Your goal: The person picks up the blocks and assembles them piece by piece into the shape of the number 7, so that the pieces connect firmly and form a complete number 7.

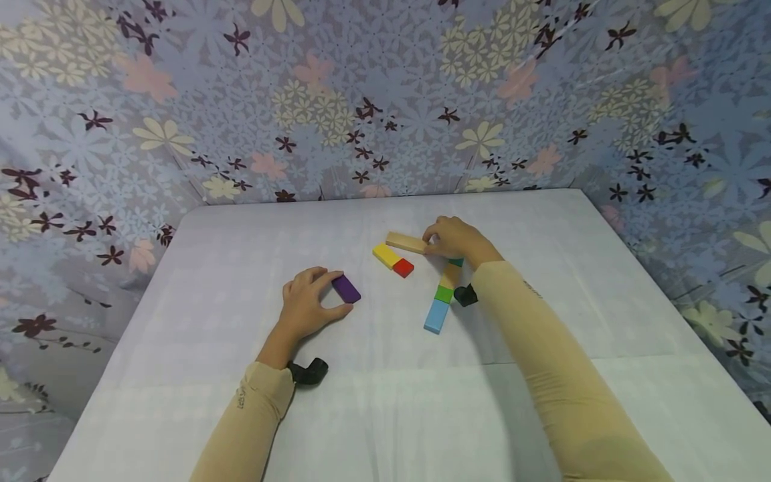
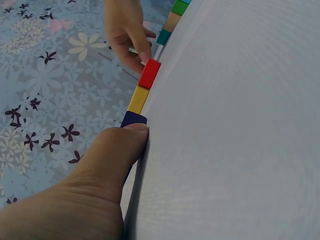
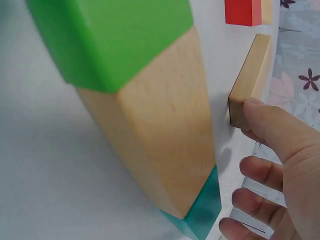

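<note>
My left hand point(image 1: 307, 301) holds a purple block point(image 1: 346, 289) between thumb and forefinger on the left part of the table. In the left wrist view the thumb lies at this dark block point(image 2: 133, 118). Farther back, my right hand point(image 1: 456, 237) pinches the right end of a long plain wooden block point(image 1: 405, 242). The right wrist view has its thumb on the end of that wooden block point(image 3: 249, 82), the other fingers loosely bent. A yellow block point(image 1: 386, 256) and a red block point(image 1: 403, 268) lie end to end just in front of it.
Below the right hand runs a row of blocks: teal point(image 1: 456, 262), plain wood point(image 1: 450, 276), green point(image 1: 444, 294) and light blue point(image 1: 436, 316). White cloth covers the table point(image 1: 373, 402). A flowered curtain point(image 1: 385, 100) hangs behind and at the sides.
</note>
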`<move>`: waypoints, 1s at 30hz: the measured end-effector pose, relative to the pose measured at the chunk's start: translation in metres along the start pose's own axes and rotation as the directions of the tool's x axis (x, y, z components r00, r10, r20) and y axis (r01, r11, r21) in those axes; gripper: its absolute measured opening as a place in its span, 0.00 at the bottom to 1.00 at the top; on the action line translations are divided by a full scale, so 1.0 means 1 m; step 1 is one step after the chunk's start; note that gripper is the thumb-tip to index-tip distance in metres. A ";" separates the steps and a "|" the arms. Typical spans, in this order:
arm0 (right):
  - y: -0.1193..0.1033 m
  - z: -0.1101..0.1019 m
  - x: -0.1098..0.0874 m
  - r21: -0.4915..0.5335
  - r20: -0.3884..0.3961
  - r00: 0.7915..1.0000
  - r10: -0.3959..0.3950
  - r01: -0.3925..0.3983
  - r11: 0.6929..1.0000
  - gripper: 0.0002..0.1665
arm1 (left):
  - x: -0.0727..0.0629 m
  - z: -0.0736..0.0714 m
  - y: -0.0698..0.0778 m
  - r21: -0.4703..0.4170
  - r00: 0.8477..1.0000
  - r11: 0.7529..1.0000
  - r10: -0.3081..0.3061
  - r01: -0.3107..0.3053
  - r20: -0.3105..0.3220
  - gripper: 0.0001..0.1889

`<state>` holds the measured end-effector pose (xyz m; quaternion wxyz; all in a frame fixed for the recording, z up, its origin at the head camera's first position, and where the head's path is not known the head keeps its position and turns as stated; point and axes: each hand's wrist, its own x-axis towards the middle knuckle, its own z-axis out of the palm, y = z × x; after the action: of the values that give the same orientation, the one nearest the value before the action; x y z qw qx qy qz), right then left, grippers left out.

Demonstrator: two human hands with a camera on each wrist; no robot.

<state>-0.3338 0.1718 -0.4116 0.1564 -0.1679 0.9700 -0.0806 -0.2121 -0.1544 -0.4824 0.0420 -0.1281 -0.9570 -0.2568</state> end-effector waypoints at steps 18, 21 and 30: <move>0.029 0.013 -0.013 0.037 -0.127 0.991 0.045 -0.041 0.998 0.25 | -0.005 0.004 0.005 0.007 1.000 1.000 -0.003 0.003 -0.011 0.38; 0.036 0.015 -0.016 0.098 -0.112 0.992 0.066 -0.055 0.994 0.26 | -0.005 0.003 0.006 0.002 1.000 1.000 0.003 -0.003 -0.014 0.38; 0.047 0.018 -0.019 0.214 -0.078 0.990 0.121 -0.102 0.972 0.30 | -0.006 0.002 0.007 0.002 1.000 1.000 0.000 0.000 -0.014 0.38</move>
<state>-0.3246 0.2203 -0.4326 0.1333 -0.0920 0.9701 -0.1807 -0.2044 -0.1492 -0.4813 0.0489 -0.1261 -0.9570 -0.2567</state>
